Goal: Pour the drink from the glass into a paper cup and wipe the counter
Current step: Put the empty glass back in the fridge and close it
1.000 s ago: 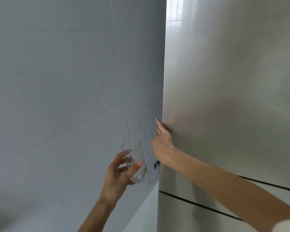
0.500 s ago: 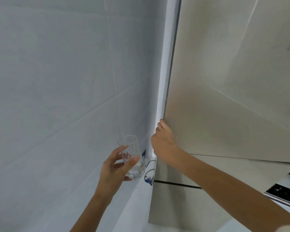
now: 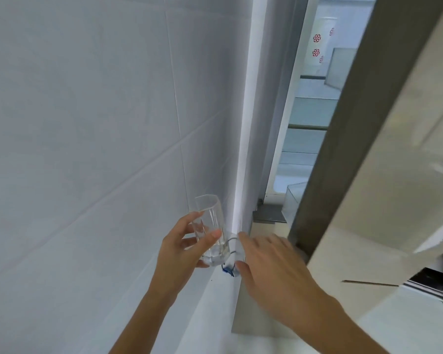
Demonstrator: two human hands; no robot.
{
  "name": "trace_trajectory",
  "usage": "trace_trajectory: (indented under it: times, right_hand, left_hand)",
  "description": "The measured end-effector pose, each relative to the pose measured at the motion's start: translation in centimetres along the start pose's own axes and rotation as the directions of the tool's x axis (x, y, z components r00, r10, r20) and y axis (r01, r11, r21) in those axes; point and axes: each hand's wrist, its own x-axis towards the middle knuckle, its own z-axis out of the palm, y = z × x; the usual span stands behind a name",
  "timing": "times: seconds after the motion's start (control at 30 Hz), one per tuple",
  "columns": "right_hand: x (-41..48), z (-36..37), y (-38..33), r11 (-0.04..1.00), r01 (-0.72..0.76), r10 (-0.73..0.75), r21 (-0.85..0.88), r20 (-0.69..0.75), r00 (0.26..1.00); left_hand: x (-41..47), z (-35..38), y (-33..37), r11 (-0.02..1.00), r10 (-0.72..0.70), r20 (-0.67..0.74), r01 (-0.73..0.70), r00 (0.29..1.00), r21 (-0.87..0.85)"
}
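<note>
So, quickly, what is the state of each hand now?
Left hand: holds the clear faceted drinking glass, a little liquid at its bottom.
Right hand: open, fingers straight, holding nothing.

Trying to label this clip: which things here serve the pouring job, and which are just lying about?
Job: glass, held by left hand; right hand; red-patterned paper cups past the open fridge door.
Lying about: blue-tagged cable; stacked booklets.
</note>
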Motion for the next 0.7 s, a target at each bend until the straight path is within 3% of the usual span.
trace_trajectory:
  times: [0.17,0.37,0.47,0.7]
  right_hand:
    - [0.0,0.6,0.5,0.942,-0.076,0.114,0.326,-0.101,0.988]
    - [0.9,0.8,1.7,0.842,-0.048,0.237,0.537,-0.288,0.928]
    - [1.1,0.2,2.4,0.787,-0.053,0.336,0.615,-0.355,0.872]
    - [2.0,-2.6,4.0,0.665,0.116,0.489,0.738,-0.547,0.68]
  left_hand:
    - [0.7,1.4,2.1,0.998,0.055,0.088,-0.053,0.995,-0.019]
    - [1.7,4.2,5.0,0.993,0.1,0.171,-0.086,0.98,-0.085]
    - [2.5,5.4,6.6,0.988,0.138,0.219,-0.12,0.966,-0.093]
    - [4.4,9.1,11.4,0.96,0.269,0.287,-0.234,0.919,-0.151]
